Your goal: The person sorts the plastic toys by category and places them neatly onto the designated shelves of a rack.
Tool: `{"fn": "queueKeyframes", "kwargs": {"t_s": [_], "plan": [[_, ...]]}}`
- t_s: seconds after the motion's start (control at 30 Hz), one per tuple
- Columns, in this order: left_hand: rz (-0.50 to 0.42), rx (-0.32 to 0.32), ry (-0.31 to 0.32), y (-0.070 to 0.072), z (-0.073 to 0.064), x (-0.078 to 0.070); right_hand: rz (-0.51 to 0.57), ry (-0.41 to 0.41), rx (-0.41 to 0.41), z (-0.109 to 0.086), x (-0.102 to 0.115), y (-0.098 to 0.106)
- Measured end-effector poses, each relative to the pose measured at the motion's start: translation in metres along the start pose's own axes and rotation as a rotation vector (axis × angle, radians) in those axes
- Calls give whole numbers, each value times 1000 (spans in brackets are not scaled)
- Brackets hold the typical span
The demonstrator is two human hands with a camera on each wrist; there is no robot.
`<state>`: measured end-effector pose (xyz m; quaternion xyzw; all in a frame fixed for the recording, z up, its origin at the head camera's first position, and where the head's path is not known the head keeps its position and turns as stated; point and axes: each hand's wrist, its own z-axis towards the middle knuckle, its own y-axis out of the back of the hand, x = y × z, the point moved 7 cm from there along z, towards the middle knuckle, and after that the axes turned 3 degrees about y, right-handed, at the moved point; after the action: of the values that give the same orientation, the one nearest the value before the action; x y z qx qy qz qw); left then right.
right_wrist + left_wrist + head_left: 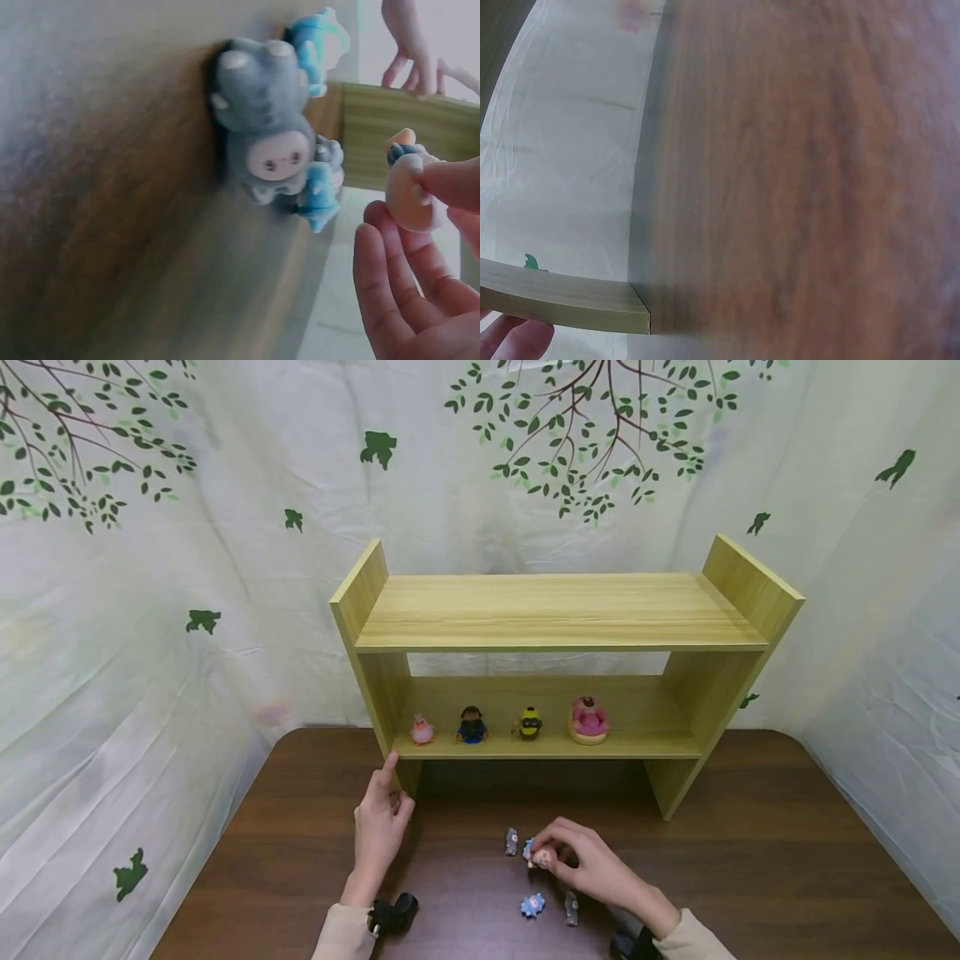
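While the nearest grey figurine (pixel 572 908) and blue figurine (pixel 532 906) rest loose on the brown table (pixel 787 827), the right hand (pixel 588 860) hovers just beyond them with a small peach figurine (pixel 409 199) pinched between thumb and fingertips. Such a light hold probably suits so small and rounded a body, leaving much of its surface uncovered. The wrist comes in from the near right, the knuckles arch above the table, and the spare fingers fan out loosely. A second blue figurine (pixel 319 195) sits beside this hand, partly hidden from the head view, with another grey figurine (pixel 512 841) just to its left. Well apart from the right hand, the left hand (pixel 378 828) holds nothing; its index finger reaches up to touch the front edge of the wooden shelf's (pixel 558 610) left side panel, perhaps steadying it, though how hard it presses cannot be judged. Farther back, a pink figurine (pixel 422 729), a dark-clothed figurine (pixel 472 727), a yellow figurine (pixel 529 724) and a larger pink bear (pixel 588 720) stand spaced along the lower board, seemingly so each shows separately. Behind the shelf hangs a leaf-printed curtain (pixel 465 502).
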<state>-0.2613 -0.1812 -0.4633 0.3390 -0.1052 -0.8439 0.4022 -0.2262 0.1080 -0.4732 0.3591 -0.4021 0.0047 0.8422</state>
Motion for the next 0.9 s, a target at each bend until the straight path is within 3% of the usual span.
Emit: {"fn": "queueKeyframes", "kwargs": {"t_s": [0.2, 0.47, 0.57, 0.73, 0.9], "plan": [[3, -13, -18, 1, 0, -2, -34, 13, -53, 2, 6, 8], [1, -2, -12, 1, 0, -2, -41, 96, -137, 4, 13, 19], [6, -2, -14, 1, 0, -2, -37, 86, -152, 5, 16, 23], [9, -1, -13, 1, 0, -2, -16, 77, -189, 8, 35, 34], [4, 0, -10, 1, 0, -2, -13, 127, -235, 10, 48, 45]]}}
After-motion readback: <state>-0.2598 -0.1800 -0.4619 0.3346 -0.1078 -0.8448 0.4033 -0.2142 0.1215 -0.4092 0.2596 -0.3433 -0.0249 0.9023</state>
